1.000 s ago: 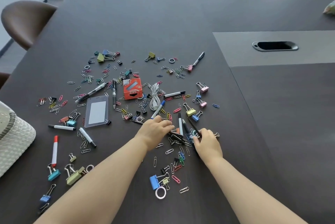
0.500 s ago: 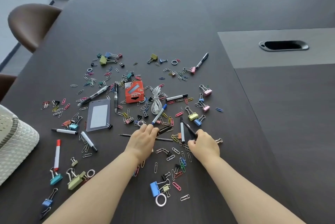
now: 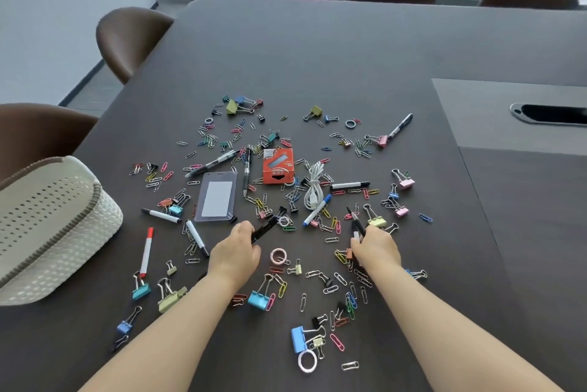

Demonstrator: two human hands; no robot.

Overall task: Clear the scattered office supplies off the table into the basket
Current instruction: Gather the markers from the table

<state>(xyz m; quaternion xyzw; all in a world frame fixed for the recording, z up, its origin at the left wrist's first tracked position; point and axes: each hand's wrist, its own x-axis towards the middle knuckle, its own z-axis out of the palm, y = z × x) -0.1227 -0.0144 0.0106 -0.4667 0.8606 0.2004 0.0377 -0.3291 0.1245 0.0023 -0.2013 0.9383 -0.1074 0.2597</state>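
Pens, paper clips and binder clips lie scattered over the dark table (image 3: pixel 317 58). My left hand (image 3: pixel 236 250) is closed around a black pen (image 3: pixel 265 228) that sticks out up and to the right. My right hand (image 3: pixel 374 248) grips several pens (image 3: pixel 355 221) that point up and left. A white perforated basket (image 3: pixel 47 226) stands at the left edge, apart from both hands. An orange staple box (image 3: pixel 277 166), a white coiled cable (image 3: pixel 313 185) and a clear badge holder (image 3: pixel 217 196) lie beyond my hands.
Brown chairs (image 3: pixel 133 39) line the left and far sides of the table. A cable slot (image 3: pixel 549 114) sits in a grey panel at the right. Markers (image 3: pixel 146 252) and large binder clips (image 3: pixel 259 296) lie between my arms and the basket.
Both hands have drawn apart and lifted pens off the pile. The left hand moved left with a black pen; the view has swung right, showing more of the basket.
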